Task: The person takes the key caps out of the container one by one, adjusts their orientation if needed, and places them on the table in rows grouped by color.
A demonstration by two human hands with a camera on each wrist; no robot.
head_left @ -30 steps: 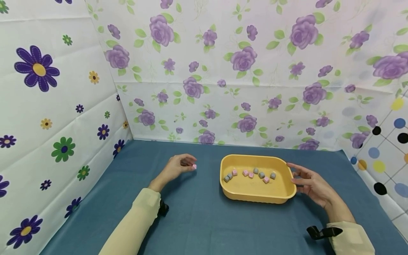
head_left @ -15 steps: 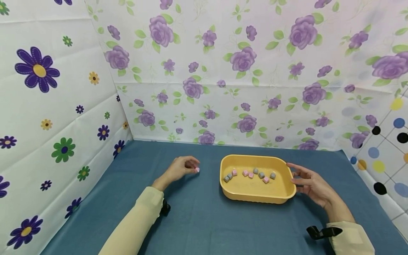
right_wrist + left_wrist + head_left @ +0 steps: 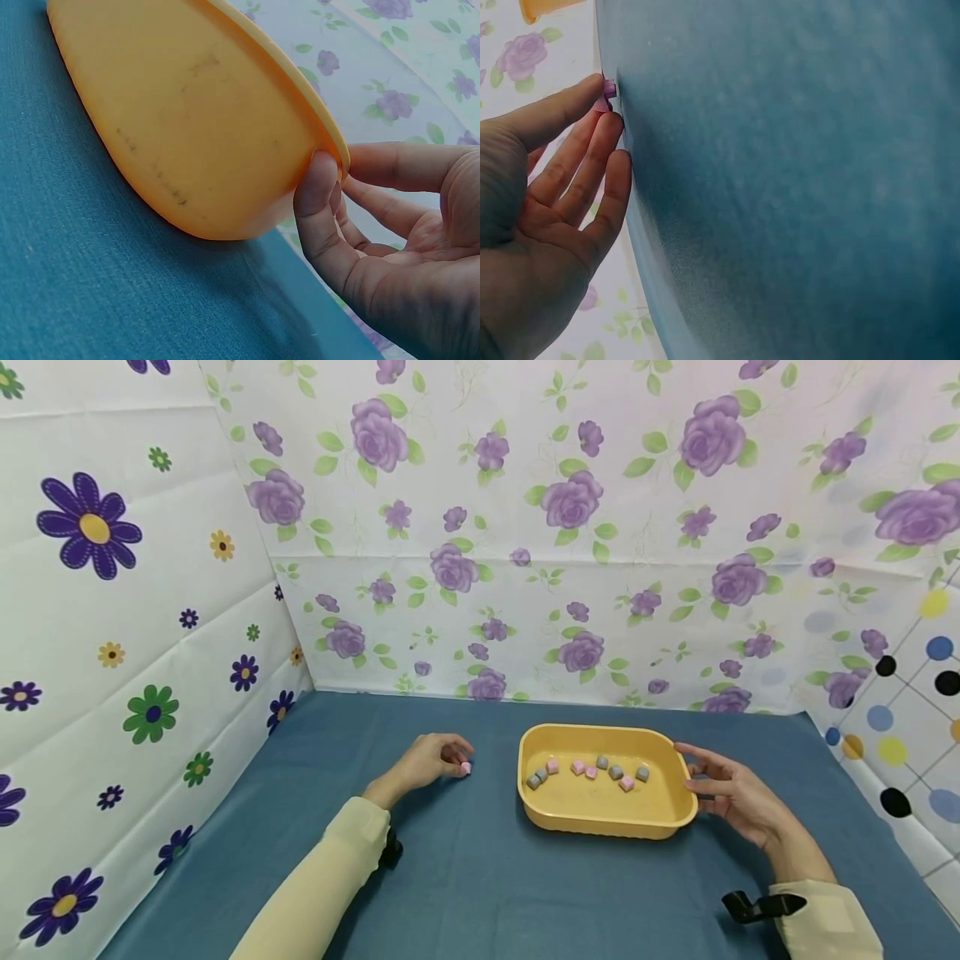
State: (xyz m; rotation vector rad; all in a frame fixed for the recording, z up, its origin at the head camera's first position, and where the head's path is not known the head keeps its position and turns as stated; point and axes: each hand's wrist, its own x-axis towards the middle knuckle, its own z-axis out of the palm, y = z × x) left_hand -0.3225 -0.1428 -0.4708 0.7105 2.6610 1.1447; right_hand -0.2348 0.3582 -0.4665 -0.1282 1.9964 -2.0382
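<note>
A small pink cube [image 3: 466, 768] is pinched between the thumb and fingertips of my left hand [image 3: 429, 762], low over the blue cloth left of the tray. In the left wrist view the pink cube [image 3: 609, 90] shows partly, its rest hidden by the thumb. My right hand [image 3: 738, 797] holds the right end of a yellow plastic tray [image 3: 600, 822]. Seen from the right wrist, the hand [image 3: 397, 232] has its digits at the rim and against the outer wall of the tray [image 3: 195, 127]. Several pink cubes [image 3: 577, 767] and grey cubes [image 3: 616, 772] lie scattered inside the tray.
A blue cloth [image 3: 480, 893] covers the table. Behind it hangs a sheet with purple roses [image 3: 574, 502], and a daisy-print sheet [image 3: 150, 714] lines the left side. A dotted sheet [image 3: 892, 752] stands at the right.
My left hand has moved slightly right and down toward the cloth, carrying the pink cube. The right hand, the tray and the cubes inside have stayed put.
</note>
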